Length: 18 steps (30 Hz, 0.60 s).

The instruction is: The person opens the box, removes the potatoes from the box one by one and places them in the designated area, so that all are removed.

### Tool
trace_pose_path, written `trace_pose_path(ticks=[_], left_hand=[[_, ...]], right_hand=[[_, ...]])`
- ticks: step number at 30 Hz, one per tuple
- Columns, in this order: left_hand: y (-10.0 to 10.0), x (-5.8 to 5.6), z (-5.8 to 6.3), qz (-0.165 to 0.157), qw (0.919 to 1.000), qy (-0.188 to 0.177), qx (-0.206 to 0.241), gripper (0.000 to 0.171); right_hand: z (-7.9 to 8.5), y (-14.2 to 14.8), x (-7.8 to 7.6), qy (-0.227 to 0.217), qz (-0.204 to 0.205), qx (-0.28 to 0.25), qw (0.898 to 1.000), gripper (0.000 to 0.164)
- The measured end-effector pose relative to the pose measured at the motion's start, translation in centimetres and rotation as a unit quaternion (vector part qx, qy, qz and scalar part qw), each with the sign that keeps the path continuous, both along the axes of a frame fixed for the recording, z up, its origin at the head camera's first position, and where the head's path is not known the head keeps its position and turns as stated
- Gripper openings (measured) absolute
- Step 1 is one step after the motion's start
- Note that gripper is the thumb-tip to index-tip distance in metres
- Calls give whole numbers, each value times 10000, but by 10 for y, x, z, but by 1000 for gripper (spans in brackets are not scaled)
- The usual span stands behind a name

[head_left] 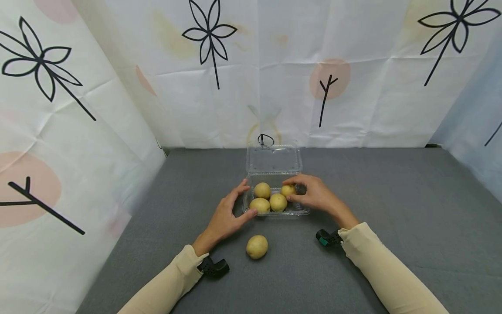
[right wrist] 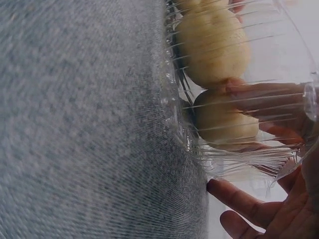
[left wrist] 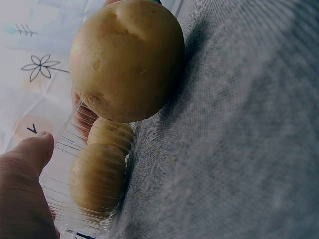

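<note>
A clear plastic clamshell box [head_left: 302, 212] stands on the grey table with its lid [head_left: 274, 159] raised at the back. Several yellow potatoes lie in it, among them a front-left one [head_left: 259, 205] and a middle one [head_left: 278, 202]. Reaching inside, my right hand [head_left: 315, 194] holds a potato [head_left: 288, 190] at the box's right end between thumb and fingers. My left hand [head_left: 225, 218] is at the box's left side, fingers spread, thumb by the front rim. In the left wrist view the left thumb [left wrist: 37, 152] shows beside the clear wall.
One loose potato [head_left: 257, 247] lies on the table [head_left: 392, 196] in front of the box, between my forearms. A white cloth [head_left: 274, 87] with printed plants hangs behind the table's far edge, and more cloth stands at the left and right.
</note>
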<state>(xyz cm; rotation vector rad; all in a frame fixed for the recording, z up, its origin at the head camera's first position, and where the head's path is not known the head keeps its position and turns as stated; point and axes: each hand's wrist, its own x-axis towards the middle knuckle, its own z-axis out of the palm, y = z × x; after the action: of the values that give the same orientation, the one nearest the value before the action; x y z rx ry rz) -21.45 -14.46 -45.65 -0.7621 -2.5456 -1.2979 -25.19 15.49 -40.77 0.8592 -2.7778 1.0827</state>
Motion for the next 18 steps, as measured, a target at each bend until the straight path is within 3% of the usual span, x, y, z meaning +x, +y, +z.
trace_pose_path(ticks=[6, 18], left_hand=[[0, 0, 0, 28, 10000, -31, -7, 67], [0, 0, 1, -25, 10000, 56, 36, 67]], right_hand=[[1, 0, -1, 34, 22, 177, 9998, 41], [0, -2, 2, 100, -335, 91, 9993, 44]])
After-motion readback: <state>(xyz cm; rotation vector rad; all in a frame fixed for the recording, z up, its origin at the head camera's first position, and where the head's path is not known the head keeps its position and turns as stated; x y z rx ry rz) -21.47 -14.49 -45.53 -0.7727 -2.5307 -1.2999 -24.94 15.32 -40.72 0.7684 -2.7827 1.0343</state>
